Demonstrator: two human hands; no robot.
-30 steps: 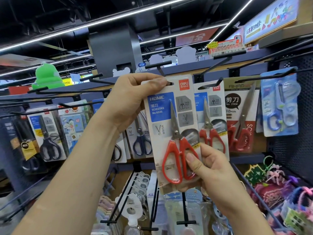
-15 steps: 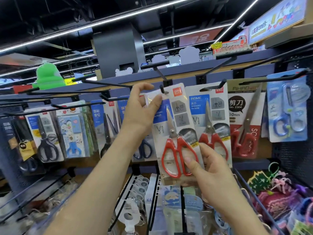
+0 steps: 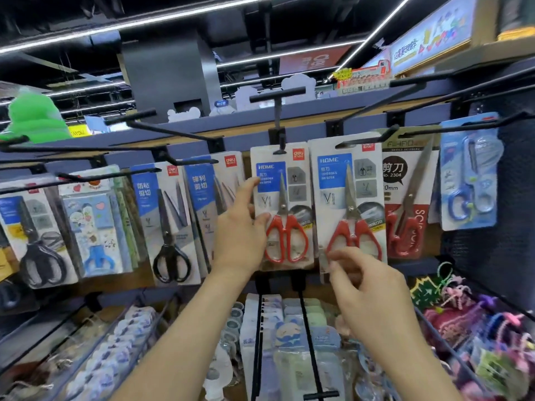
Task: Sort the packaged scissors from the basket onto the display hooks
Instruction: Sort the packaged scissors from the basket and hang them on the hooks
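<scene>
one pack point(image 3: 299, 195) hangs on hook point(image 3: 278, 123); left hand point(image 3: 241, 235) fingers straight, touching its edge; right hand point(image 3: 373, 296) loosely curled, empty.

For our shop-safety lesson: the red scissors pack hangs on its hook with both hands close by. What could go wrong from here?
The left hand, touching the edge of the red scissors pack, could swing it sideways on its hook. The right hand, close under the neighbouring red pack, might knock it.

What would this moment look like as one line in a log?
scissors pack: hanging on hook | left hand: touches pack's left edge | right hand: loosely curled, holding nothing
</scene>
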